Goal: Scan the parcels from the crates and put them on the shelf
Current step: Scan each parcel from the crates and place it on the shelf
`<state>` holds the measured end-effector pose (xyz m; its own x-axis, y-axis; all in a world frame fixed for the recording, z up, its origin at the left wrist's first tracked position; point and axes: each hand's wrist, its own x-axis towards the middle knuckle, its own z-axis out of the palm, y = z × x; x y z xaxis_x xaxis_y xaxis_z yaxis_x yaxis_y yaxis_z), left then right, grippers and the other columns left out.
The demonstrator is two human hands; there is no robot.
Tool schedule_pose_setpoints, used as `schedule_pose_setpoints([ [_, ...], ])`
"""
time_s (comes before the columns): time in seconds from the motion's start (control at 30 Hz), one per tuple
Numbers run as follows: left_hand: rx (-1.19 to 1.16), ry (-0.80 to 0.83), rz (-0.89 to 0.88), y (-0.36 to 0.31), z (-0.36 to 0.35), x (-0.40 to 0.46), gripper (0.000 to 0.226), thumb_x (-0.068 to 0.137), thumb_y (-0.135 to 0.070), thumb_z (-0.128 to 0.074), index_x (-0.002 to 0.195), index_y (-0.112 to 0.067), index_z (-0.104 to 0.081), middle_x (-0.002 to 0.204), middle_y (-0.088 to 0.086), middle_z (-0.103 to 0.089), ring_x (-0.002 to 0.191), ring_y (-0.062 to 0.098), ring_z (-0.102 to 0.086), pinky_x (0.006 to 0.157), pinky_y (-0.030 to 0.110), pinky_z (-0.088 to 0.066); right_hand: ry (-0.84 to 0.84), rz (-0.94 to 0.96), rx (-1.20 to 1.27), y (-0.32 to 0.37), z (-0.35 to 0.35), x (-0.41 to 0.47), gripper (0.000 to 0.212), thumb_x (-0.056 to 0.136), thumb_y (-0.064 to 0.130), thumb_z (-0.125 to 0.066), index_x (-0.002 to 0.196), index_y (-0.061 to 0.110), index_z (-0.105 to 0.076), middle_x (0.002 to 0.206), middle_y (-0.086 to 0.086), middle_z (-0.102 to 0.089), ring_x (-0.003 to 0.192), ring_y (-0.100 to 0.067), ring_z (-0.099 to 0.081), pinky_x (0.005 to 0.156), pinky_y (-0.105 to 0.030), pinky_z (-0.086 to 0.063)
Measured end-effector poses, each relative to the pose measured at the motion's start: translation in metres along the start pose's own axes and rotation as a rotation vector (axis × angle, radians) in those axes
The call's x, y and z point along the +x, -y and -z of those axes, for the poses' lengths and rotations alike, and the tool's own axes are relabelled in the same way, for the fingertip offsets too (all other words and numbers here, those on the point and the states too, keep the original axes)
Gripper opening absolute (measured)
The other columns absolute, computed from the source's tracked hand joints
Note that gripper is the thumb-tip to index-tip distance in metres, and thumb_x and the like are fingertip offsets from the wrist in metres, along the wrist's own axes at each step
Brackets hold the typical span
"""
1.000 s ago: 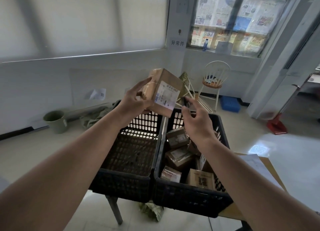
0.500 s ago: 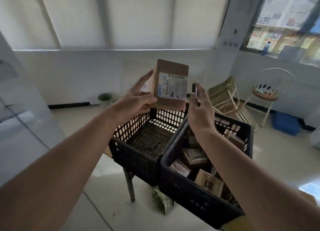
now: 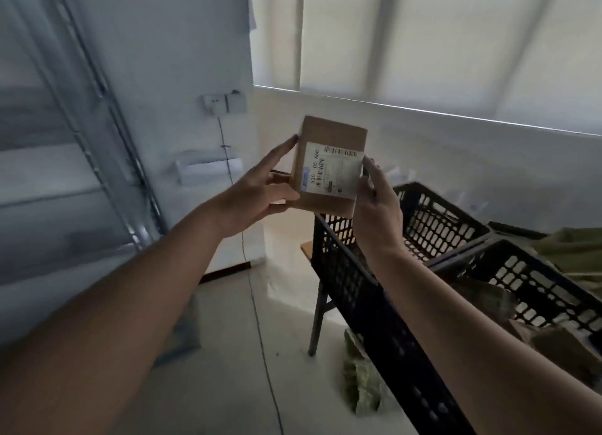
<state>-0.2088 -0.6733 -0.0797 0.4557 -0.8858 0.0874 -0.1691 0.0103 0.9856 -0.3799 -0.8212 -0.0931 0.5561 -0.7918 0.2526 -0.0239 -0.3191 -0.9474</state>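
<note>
A small brown cardboard parcel (image 3: 329, 167) with a white barcode label is held up at chest height, label facing me. My left hand (image 3: 260, 190) grips its left side, fingers straight along the edge and thumb on the lower front. My right hand (image 3: 374, 203) holds the parcel's right edge, back of the hand towards me and fingertips hidden. Below it stand two black plastic crates: the near one (image 3: 355, 291) and the right one (image 3: 534, 278), where a brown parcel (image 3: 488, 299) shows. The blurred metal shelf (image 3: 94, 115) fills the left.
The crates rest on a small table with a dark leg (image 3: 317, 317). A cable (image 3: 257, 304) runs from a wall socket (image 3: 224, 104) down across the floor. Crumpled green material (image 3: 361, 385) lies under the table, and green fabric (image 3: 573, 249) sits far right.
My view has swung left, from the crates towards the shelf. The parcel stays held up in my left hand, and my right hand has closed in onto its right edge.
</note>
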Motion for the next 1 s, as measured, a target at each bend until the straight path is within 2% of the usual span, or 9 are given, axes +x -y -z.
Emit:
schedule_pose_setpoints([
  [0.1, 0.049, -0.122, -0.017, 0.001, 0.031, -0.047, 0.094, 0.086, -0.012, -0.077, 0.149, -0.07, -0.038, 0.141, 0.01, -0.06, 0.134, 0.029, -0.059, 0.112, 0.051, -0.052, 0.102, 0.059, 0.042, 0.014, -0.041, -0.019, 0.043, 0.113, 0.03, -0.048, 0.154, 0.043, -0.053, 0.13, 0.019, -0.064, 0.122, -0.008, -0.062, 0.107, -0.046, -0.056],
  [0.23, 0.262, -0.267, -0.061, 0.005, 0.069, -0.117, 0.111, 0.083, -0.022, -0.091, 0.159, -0.063, -0.021, 0.154, -0.013, -0.048, 0.142, 0.007, -0.049, 0.105, 0.031, -0.057, 0.214, 0.126, 0.069, 0.033, -0.1, -0.053, 0.042, 0.114, 0.035, -0.047, 0.154, 0.046, -0.051, 0.126, 0.028, -0.061, 0.119, -0.005, -0.063, 0.104, -0.042, -0.056],
  [0.33, 0.355, -0.374, -0.077, 0.007, 0.097, -0.171, 0.125, 0.073, -0.022, -0.099, 0.163, -0.054, -0.018, 0.159, -0.017, -0.041, 0.14, 0.014, -0.054, 0.103, 0.036, -0.059, 0.299, 0.14, 0.093, 0.047, -0.149, -0.085, 0.042, 0.114, 0.036, -0.046, 0.154, 0.047, -0.05, 0.132, 0.024, -0.061, 0.127, -0.008, -0.059, 0.103, -0.023, -0.053],
  [0.47, 0.442, -0.502, -0.129, 0.009, 0.139, -0.242, 0.122, 0.072, -0.016, -0.099, 0.163, -0.046, -0.022, 0.148, -0.038, -0.043, 0.128, 0.004, -0.062, 0.091, 0.028, -0.063, 0.406, 0.175, 0.142, 0.069, -0.217, -0.134, 0.043, 0.114, 0.032, -0.047, 0.155, 0.043, -0.051, 0.135, 0.015, -0.064, 0.12, 0.001, -0.061, 0.1, -0.035, -0.058],
  [0.6, 0.461, -0.612, -0.098, 0.01, 0.191, -0.324, 0.126, 0.072, -0.018, -0.099, 0.165, -0.045, -0.019, 0.159, -0.02, -0.038, 0.124, 0.007, -0.064, 0.084, 0.023, -0.062, 0.487, 0.195, 0.174, 0.094, -0.29, -0.187, 0.044, 0.114, 0.032, -0.047, 0.157, 0.042, -0.05, 0.142, 0.012, -0.064, 0.125, -0.002, -0.061, 0.097, -0.025, -0.056],
  [0.7, 0.489, -0.666, -0.066, 0.012, 0.232, -0.386, 0.13, 0.072, -0.015, -0.099, 0.168, -0.04, -0.014, 0.151, -0.028, -0.039, 0.123, -0.01, -0.059, 0.083, 0.016, -0.058, 0.568, 0.191, 0.186, 0.112, -0.345, -0.228, 0.044, 0.115, 0.033, -0.045, 0.157, 0.043, -0.047, 0.143, 0.013, -0.061, 0.125, -0.002, -0.059, 0.086, -0.012, -0.051],
  [0.83, 0.538, -0.745, -0.008, 0.017, 0.284, -0.457, 0.136, 0.071, -0.02, -0.1, 0.169, -0.04, -0.008, 0.158, -0.017, -0.037, 0.13, -0.03, -0.037, 0.088, 0.008, -0.052, 0.649, 0.224, 0.171, 0.137, -0.409, -0.281, 0.043, 0.114, 0.036, -0.044, 0.156, 0.049, -0.046, 0.127, 0.027, -0.058, 0.106, 0.014, -0.057, 0.081, -0.016, -0.05],
  [0.9, 0.532, -0.802, 0.022, 0.02, 0.306, -0.487, 0.135, 0.072, -0.025, -0.099, 0.168, -0.045, -0.007, 0.165, -0.011, -0.034, 0.141, -0.02, -0.032, 0.095, 0.015, -0.055, 0.689, 0.24, 0.183, 0.147, -0.437, -0.303, 0.042, 0.115, 0.035, -0.045, 0.154, 0.047, -0.047, 0.118, 0.033, -0.058, 0.103, 0.018, -0.058, 0.078, -0.012, -0.054],
  [1.0, 0.548, -0.886, 0.08, 0.026, 0.337, -0.526, 0.132, 0.075, -0.029, -0.097, 0.167, -0.05, -0.004, 0.168, -0.01, -0.03, 0.152, -0.002, -0.027, 0.107, 0.026, -0.049, 0.745, 0.253, 0.179, 0.162, -0.48, -0.329, 0.042, 0.115, 0.035, -0.045, 0.154, 0.047, -0.048, 0.113, 0.033, -0.057, 0.096, 0.024, -0.057, 0.067, 0.002, -0.045],
])
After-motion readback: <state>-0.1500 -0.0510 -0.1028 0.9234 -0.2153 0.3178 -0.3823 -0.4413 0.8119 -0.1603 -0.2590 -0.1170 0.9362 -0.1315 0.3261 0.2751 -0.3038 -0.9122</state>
